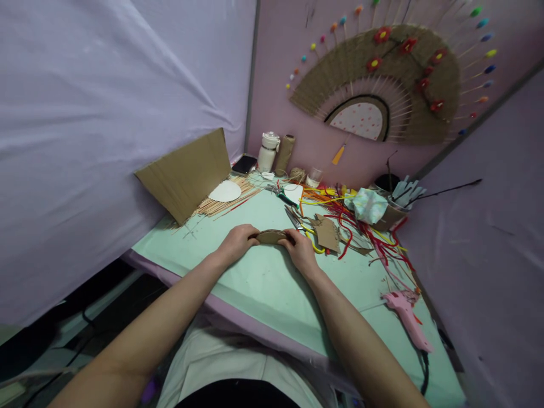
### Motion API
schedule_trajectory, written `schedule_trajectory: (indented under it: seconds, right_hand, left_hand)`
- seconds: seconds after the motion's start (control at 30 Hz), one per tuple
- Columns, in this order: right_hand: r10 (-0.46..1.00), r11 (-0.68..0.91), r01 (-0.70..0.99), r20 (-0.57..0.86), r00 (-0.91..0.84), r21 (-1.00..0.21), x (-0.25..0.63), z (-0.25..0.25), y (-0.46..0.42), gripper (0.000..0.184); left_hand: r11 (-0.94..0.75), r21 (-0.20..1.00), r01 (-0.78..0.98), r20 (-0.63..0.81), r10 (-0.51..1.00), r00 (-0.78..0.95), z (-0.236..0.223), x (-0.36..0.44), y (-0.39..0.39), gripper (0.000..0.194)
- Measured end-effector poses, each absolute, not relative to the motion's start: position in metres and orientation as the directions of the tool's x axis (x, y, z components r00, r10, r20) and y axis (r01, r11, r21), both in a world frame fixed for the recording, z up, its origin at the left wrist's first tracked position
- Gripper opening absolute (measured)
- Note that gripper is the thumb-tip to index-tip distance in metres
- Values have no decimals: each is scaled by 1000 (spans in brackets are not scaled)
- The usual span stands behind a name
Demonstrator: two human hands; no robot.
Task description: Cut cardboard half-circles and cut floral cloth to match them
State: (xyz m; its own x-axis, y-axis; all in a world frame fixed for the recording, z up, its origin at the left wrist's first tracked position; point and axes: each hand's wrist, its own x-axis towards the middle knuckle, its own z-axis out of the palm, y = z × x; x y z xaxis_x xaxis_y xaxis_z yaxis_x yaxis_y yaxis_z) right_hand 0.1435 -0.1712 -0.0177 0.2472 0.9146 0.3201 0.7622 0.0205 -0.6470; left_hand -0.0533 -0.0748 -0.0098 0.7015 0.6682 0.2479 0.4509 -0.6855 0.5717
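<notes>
Between my two hands is a small brown cardboard piece (272, 237) with a curved upper edge, held just above the pale green tabletop (259, 283). My left hand (239, 241) pinches its left end, and my right hand (300, 249) pinches the right end. Just beyond my right hand lie scissors (312, 237) with yellow handles and a torn cardboard scrap (327, 233). Green-handled pliers (285, 196) rest farther back, beside a white paper piece (294, 192).
A large cardboard sheet (187, 175) leans at left, near thin sticks (212, 205) and a white oval (225, 191). Colourful pipe cleaners (348, 218) spread at right. A pink glue gun (408, 320) lies front right. A bottle (267, 153) stands behind; a decorated cardboard fan (437, 85) hangs above.
</notes>
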Motion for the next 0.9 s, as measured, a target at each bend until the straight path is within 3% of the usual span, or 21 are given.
schedule_trajectory:
  seconds: [0.37, 0.47, 0.57, 0.67, 0.77, 0.83, 0.9]
  right_hand:
    - [919, 56, 739, 325, 226, -671, 145, -15, -171, 20]
    - [925, 85, 753, 333, 184, -652, 148, -7, -173, 19]
    - [939, 109, 825, 330, 97, -554, 147, 6, -178, 17]
    - [956, 112, 882, 293, 30, -458, 144, 23, -184, 16]
    - [916, 155, 860, 397, 60, -486, 144, 35, -187, 26]
    - [852, 184, 808, 500, 152, -559, 146, 38, -185, 48]
    - [823, 170, 742, 508, 254, -648, 146, 36, -181, 59]
  left_hand:
    - [-655, 618, 436, 209, 671, 711, -7, -57, -74, 18]
    - [-648, 627, 433, 204, 672, 712, 7, -59, -78, 37]
    - [-689, 587, 425, 233, 646, 727, 26, -53, -89, 55]
    - [-731, 537, 421, 191, 591, 783, 39, -41, -99, 29]
    - [-661, 664, 349, 260, 642, 721, 35, -31, -100, 18]
    - [-508, 835, 211, 300, 742, 599, 26, -27, -96, 18]
    - [-300, 952, 53, 236, 837, 493, 15, -25, -91, 23]
